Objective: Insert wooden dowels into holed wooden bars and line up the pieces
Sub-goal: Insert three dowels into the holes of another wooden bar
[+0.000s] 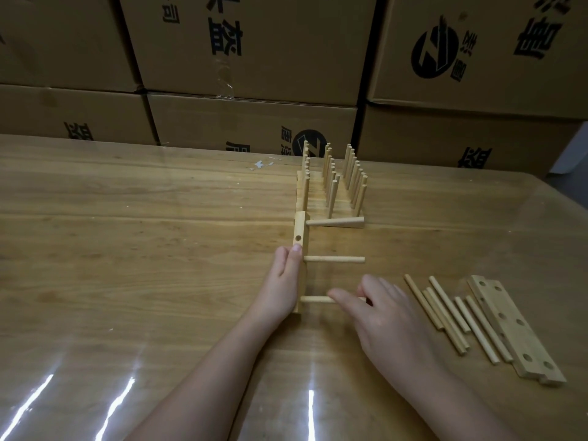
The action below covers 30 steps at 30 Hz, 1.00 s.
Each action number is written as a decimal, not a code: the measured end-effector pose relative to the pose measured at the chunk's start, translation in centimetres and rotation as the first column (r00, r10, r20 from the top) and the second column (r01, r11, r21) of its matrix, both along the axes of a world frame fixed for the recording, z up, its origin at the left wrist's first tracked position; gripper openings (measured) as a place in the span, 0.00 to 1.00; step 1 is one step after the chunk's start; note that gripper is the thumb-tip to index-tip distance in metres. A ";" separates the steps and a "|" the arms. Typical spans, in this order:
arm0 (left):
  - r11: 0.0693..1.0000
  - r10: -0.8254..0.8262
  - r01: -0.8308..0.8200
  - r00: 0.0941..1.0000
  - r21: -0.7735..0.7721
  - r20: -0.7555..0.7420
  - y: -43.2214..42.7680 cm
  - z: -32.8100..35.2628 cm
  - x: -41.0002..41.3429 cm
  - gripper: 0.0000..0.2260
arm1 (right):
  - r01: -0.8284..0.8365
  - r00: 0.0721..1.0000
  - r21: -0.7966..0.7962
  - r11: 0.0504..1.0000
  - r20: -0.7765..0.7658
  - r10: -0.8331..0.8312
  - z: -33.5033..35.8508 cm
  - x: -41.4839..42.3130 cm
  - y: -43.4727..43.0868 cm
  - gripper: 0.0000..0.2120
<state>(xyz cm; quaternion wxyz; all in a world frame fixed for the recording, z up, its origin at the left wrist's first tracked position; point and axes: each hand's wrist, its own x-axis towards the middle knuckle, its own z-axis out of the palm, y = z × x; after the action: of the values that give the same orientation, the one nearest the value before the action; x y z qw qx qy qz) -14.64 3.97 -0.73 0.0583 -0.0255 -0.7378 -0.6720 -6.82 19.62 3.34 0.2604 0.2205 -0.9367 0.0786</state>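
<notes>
We are holding the holed bar [301, 226] on edge on the table [159, 249], our left hand [284, 281] curled around its middle. Our right hand [385, 316] is pinching the nearest dowel [315, 299] plugged into it.

Stacked cardboard boxes [248, 46] behind glossy, perhaps film-covered table [127, 233].

1 head-worn wide-angle camera looks forward and down across the bench [159, 202]. It sits close above the left hand [283, 281] and right hand [388, 316], and its view reaches the stacked cardboard boxes [254, 58] behind the far edge.
</notes>
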 end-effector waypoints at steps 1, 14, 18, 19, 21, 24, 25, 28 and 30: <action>1.000 -0.008 0.008 1.000 0.006 -0.001 0.0 0.1 0.1 0.14 | 0.000 1.000 -0.012 1.000 -0.003 0.000 -0.1 0.0 -0.1 0.20; 1.000 -0.028 0.028 0.999 -0.007 0.026 -0.3 0.1 0.1 0.14 | -0.023 0.999 -0.396 0.918 0.023 0.035 -1.5 -0.3 0.2 0.24; 0.976 -0.084 0.069 0.994 0.206 0.067 -0.4 0.6 0.1 0.13 | 0.129 0.975 -0.741 0.659 0.217 0.054 -2.0 -0.8 0.3 0.24; 0.957 -0.139 0.116 0.988 0.265 0.069 -0.4 0.8 0.2 0.12 | 0.184 0.949 -0.769 0.613 0.301 0.093 -2.2 -1.1 0.3 0.27; 0.924 -0.222 0.190 0.973 0.331 0.062 -0.4 1.0 0.3 0.10 | 0.260 0.896 -0.769 0.584 0.418 0.151 -2.7 -1.6 0.3 0.29; 0.883 -0.287 0.236 0.956 0.406 0.067 -0.3 1.4 0.3 0.10 | 0.291 0.876 -0.735 0.612 0.463 0.139 -3.0 -2.2 0.6 0.18; 0.873 -0.307 0.251 0.949 0.419 0.069 -0.3 1.5 0.3 0.11 | 0.289 0.879 -0.741 0.606 0.456 0.138 -3.1 -2.3 0.7 0.15; 0.852 -0.370 0.308 0.927 0.423 0.069 -0.5 1.4 0.6 0.16 | 0.282 0.890 -0.753 0.594 0.437 0.132 -3.1 -2.5 1.1 0.11; 0.856 -0.367 0.312 0.928 0.412 0.060 -0.6 1.5 0.7 0.18 | 0.287 0.896 -0.745 0.602 0.431 0.106 -3.0 -2.8 1.7 0.10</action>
<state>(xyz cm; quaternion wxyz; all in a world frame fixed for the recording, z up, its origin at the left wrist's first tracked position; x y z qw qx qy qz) -13.95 3.33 0.79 -0.1080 -0.0972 -0.5730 -0.8065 -9.58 21.30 0.34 0.1197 0.0096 -0.8466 0.5186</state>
